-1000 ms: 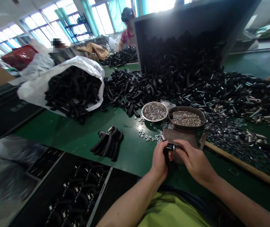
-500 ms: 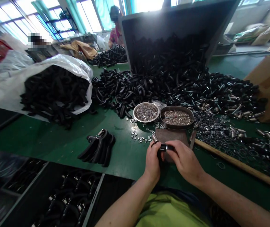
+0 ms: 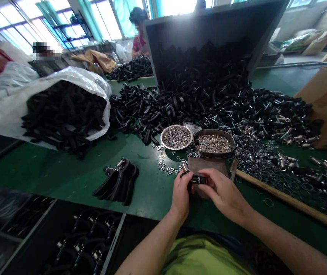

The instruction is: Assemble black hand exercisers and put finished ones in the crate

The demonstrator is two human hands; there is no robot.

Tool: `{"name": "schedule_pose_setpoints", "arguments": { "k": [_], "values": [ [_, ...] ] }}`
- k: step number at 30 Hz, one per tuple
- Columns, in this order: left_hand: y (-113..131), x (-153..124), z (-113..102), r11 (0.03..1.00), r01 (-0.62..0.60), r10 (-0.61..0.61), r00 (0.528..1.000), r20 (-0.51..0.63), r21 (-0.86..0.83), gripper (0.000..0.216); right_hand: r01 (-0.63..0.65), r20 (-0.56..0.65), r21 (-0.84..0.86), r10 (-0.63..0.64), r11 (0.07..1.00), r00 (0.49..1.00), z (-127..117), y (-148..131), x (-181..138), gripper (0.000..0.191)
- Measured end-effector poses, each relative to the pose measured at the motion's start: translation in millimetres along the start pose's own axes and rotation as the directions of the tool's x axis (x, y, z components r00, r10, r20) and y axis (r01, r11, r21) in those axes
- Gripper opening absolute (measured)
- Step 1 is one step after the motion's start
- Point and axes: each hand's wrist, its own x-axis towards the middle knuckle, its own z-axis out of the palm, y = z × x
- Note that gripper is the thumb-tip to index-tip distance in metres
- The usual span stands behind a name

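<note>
At the near edge of the counter (image 3: 66,168), pinching one small black handle piece (image 3: 194,178) between both hands.
Left hand (image 3: 180,193) with grip clamped round the piece's near end, right hand (image 3: 223,193) with grip closed by the fingertips on its far, metal-banded end, seemingly steadying one side while working the other, low over a grey pad (image 3: 209,165) and close to the body. Just beyond, within easy reach: round steel dish (image 3: 162,134) and oval pan (image 3: 213,155) of small metal parts, loose nuts (image 3: 167,168) strewn beside. To the left, a neat stack of handles (image 3: 119,181), set apart from the big heap (image 3: 203,88) spilling out of a tipped bin (image 3: 209,26); farther left, a white sack (image 3: 74,76) of more.
</note>
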Motion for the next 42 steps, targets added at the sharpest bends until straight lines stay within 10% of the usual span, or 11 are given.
{"name": "schedule_pose_setpoints", "arguments": {
  "k": [3,6,9,13,16,18,22,25,31,42],
  "values": [
    [3,1,-1,0.966,-0.073,0.083,0.996,-0.031,0.247,0.021,-0.171,0.045,0.342,0.166,0.924,0.985,8,1,2,0.024],
    [7,0,1,0.805,-0.157,0.283,0.949,-0.139,0.573,0.034,-0.34,0.142,0.71,0.347,0.617,0.927,22,5,4,0.026],
    [9,0,2,0.627,-0.178,0.353,0.933,-0.073,0.758,0.054,-0.381,0.167,0.792,0.432,0.477,0.886,29,13,5,0.027],
    [10,9,-6,0.48,-0.14,0.186,0.981,0.055,0.866,0.06,-0.508,0.359,0.454,0.371,0.732,0.856,6,27,21,0.03],
    [8,17,-13,0.318,-0.206,0.117,0.977,0.177,0.925,0.058,-0.246,0.315,-0.064,0.253,0.967,0.915,-23,23,55,0.026],
    [5,19,-15,0.186,-0.291,0.108,0.955,0.275,0.938,0.056,0.048,0.187,-0.331,0.016,0.942,0.982,-32,11,89,0.016],
    [-1,20,-14,0.027,-0.42,0.111,0.903,0.415,0.907,0.053,0.448,0.339,-0.66,-0.292,0.603,0.894,-10,-14,156,0.017],
    [-4,19,-15,0.028,-0.424,0.105,0.902,0.419,0.905,0.057,0.566,0.517,-0.711,-0.236,0.417,0.823,19,-24,191,0.018],
    [-4,20,-18,0.055,-0.421,0.096,0.905,0.415,0.905,0.058,0.616,0.606,-0.691,-0.162,0.379,0.779,42,-26,211,0.017],
    [-1,20,-17,0.061,-0.431,0.093,0.901,0.425,0.9,0.057,0.379,0.297,-0.636,-0.24,0.672,0.924,0,-15,201,0.022]
  ]
}}
